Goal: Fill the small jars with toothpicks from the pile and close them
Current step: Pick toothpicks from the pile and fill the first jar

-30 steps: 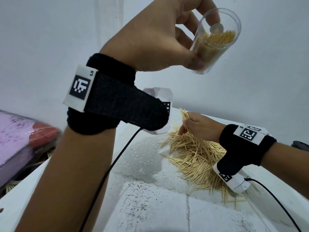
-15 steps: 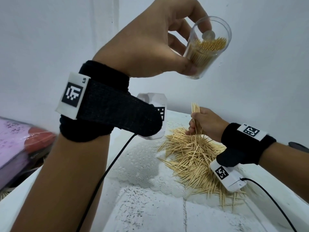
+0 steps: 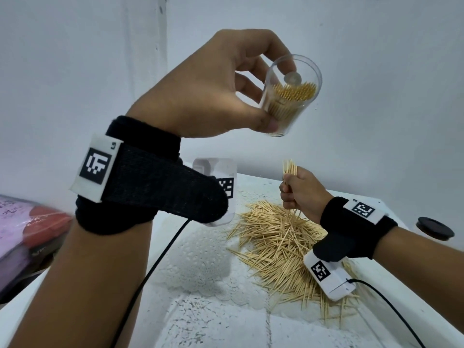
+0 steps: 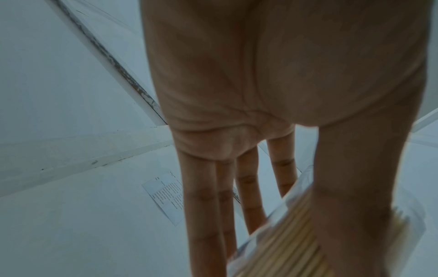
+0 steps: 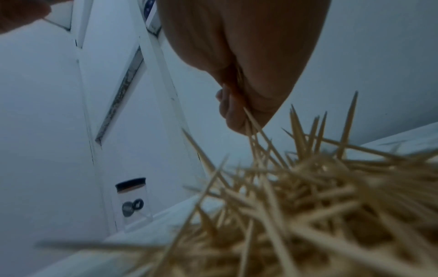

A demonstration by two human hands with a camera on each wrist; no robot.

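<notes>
My left hand [image 3: 226, 89] holds a small clear jar [image 3: 291, 96] up in the air, tilted with its mouth toward me, thumb and fingers curled round it. The jar is partly packed with upright toothpicks; in the left wrist view the jar [image 4: 291, 234] shows under the thumb. Below it, my right hand [image 3: 298, 194] grips a bunch of toothpicks [image 3: 290, 168] in its fist, lifted just above the loose pile [image 3: 278, 242] on the white table. Toothpick ends [image 5: 255, 135] hang from the fist in the right wrist view.
A second clear jar with a black lid [image 5: 132, 200] stands on the table by the wall; its lid [image 3: 435, 228] shows at the right edge in the head view. A pink bundle [image 3: 22, 229] lies at the left. A lace mat [image 3: 200, 262] covers the table's middle.
My right hand has gathered a bunch of toothpicks from the pile and risen with it. The left hand has kept the jar aloft.
</notes>
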